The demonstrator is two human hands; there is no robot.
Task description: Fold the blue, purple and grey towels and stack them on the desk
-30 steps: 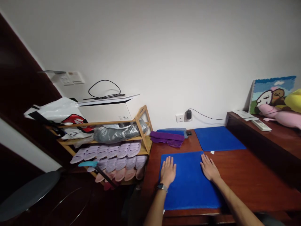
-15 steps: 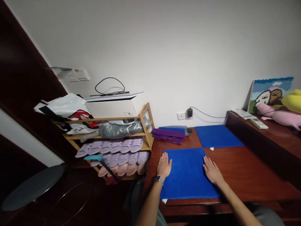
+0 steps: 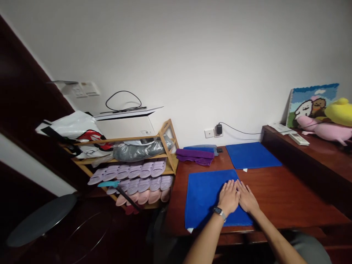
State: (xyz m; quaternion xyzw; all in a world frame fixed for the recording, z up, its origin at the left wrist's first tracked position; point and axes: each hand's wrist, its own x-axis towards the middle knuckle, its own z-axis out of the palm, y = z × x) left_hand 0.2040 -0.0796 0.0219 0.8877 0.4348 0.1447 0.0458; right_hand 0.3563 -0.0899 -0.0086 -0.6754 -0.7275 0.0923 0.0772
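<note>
A square blue cloth lies flat on the brown wooden table, near its front edge. My left hand, with a watch on the wrist, rests flat on the right part of this cloth, fingers pointing away from me. Right beside it, my right hand lies flat over the cloth's right edge. The two hands touch or nearly touch, and neither holds anything. Another blue cloth is spread flat at the back of the table. At the back left sit a purple cloth and a folded blue one behind it.
A wooden rack with slippers, a white box and bags stands to the left. On the right, a raised ledge bears a remote, a pink plush and a picture. A black charger is plugged into the wall.
My left hand has moved right across the cloth, from its left edge to beside my right hand. My right hand stays at the cloth's right edge. The view has shifted slightly.
</note>
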